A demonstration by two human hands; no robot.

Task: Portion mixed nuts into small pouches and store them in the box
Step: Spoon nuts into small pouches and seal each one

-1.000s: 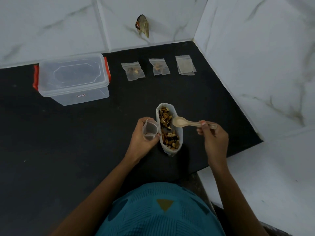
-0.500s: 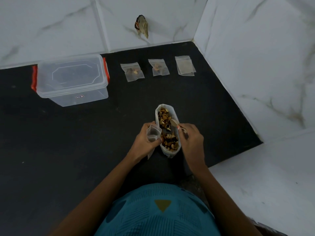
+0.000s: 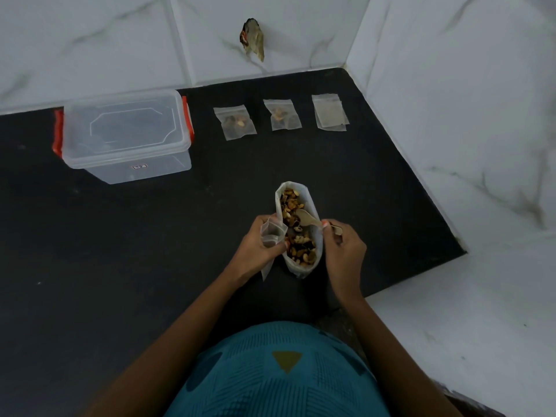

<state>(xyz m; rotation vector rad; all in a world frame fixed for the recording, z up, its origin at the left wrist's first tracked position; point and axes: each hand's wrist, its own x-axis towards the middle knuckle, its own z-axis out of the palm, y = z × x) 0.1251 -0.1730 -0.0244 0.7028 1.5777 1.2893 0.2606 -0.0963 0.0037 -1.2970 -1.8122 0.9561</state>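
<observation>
The left hand (image 3: 258, 249) curls round a small pouch (image 3: 272, 234), thumb and fingers pinching it so that its mouth gapes upward. The hand hides the pouch's middle, and only a bottom corner pokes out below the palm. The pouch sits right at the left wall of the bag (image 3: 301, 267), seemingly touching it. Just right of the bag, the right hand (image 3: 343, 254) pinches the handle of one pale spoon (image 3: 304, 217) between thumb and fingertips, with most of the handle buried in the grip. The spoon's bowl lies inside the bag on the mixed nuts (image 3: 296, 240) and points away and to the left, while the handle runs back over the bag's right rim. Whether the bowl carries any nuts cannot be made out.

The one bag stands on the dark table (image 3: 120, 281), mouth open upward, its long axis running away from the person.

Beyond the bag, in a row across the table, lie two filled pouches, the first (image 3: 234, 121) and the second (image 3: 281, 114), each with a few nuts. To their right is a flat stack of empty pouches (image 3: 329, 111) whose number is hard to tell. Beyond the bag and well to its left sits one clear box (image 3: 126, 136) with its lid on, an orange clip at each end and its long axis across the view. On the wall past the bag hangs a small brown thing (image 3: 252, 39), too unclear to name.
</observation>
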